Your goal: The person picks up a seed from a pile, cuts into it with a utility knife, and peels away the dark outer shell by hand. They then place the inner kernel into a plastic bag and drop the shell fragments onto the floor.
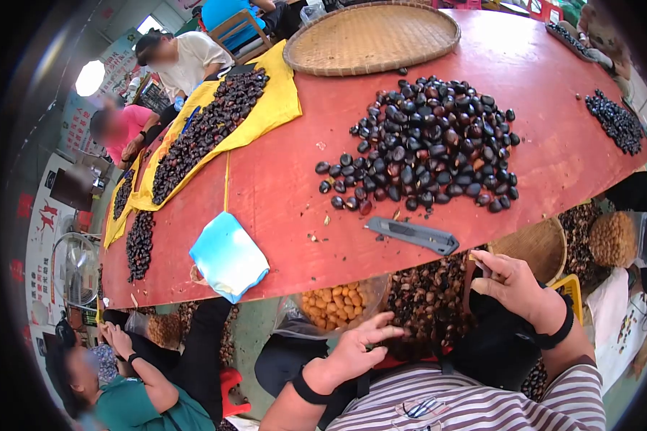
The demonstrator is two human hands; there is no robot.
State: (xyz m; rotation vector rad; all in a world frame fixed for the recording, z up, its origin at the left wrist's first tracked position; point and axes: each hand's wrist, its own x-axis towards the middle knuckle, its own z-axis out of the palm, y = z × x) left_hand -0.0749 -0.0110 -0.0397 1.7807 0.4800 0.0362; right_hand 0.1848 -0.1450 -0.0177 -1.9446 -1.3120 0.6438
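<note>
My left hand (352,352) is over my lap near the dark shells, fingers apart, with nothing in it. My right hand (512,286) is raised just off the table's front edge, thumb and forefinger pinched on a small pale thing that I cannot make out. On the red table (302,244) a large pile of dark, glossy nuts (431,144) lies ahead of me. A grey utility knife (412,235) rests between the pile and the edge. Below the edge are a clear bag of peeled orange-yellow nuts (332,305) and a heap of dark shells (428,302).
A woven tray (372,39) lies at the table's far side. Nuts cover a yellow cloth (277,104) at the left; a blue-white packet (230,257) sits at the front edge. Several people sit around, one in green (147,395) at lower left. A yellow basket (571,291) stands right.
</note>
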